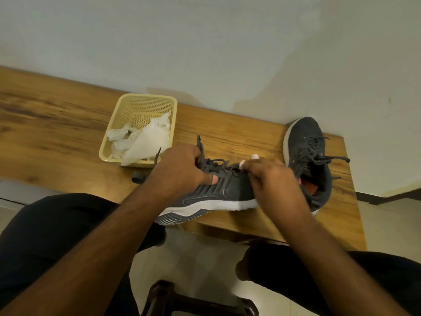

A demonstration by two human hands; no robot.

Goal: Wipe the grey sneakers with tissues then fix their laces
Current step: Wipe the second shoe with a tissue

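A long wooden table (68,115) with a brown grain top runs from the far left to the right, set against a pale wall (205,42). On its near edge, in the middle, lies the nearer grey mesh sneaker with a white sole (218,192), tipped on its side with the sole facing the person and partly overhanging the edge. The second grey sneaker (307,153) stands upright at the far right end of the table, just beside the first, its dark laces loose. To the left, near the first sneaker, sits a pale yellow perforated plastic basket (114,133) holding crumpled white tissues (145,137).

The left hand (180,167) has its fingers curled round the dark grey laces (213,164) of the nearer sneaker, the thumb pressing on the shoe's side. The right hand (271,176) lies over the shoe's heel end, fingers bent at the lace area; whether it pinches a lace I cannot tell. A small dark object (137,177) lies on the table left of the left wrist.
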